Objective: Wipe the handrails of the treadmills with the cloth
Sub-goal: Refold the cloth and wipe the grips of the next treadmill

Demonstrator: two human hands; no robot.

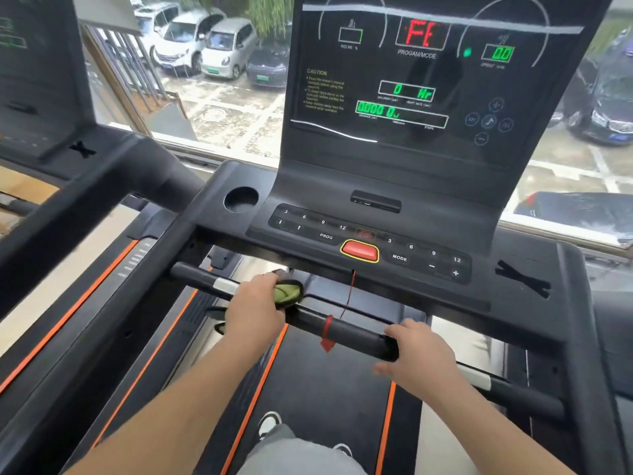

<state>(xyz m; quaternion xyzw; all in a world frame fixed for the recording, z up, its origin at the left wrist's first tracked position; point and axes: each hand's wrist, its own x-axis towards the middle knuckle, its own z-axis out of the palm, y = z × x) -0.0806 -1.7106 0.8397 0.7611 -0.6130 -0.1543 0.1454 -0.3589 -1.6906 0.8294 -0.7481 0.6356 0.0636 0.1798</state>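
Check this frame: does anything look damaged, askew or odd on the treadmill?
Nothing looks damaged or spilled. The red safety clip is fastened to the front handrail itself, its cord running up to the console, and the display reads "FE".

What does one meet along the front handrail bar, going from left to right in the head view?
Silver sensor patch → left hand → green cloth → red safety clip → right hand, all along the front handrail bar.
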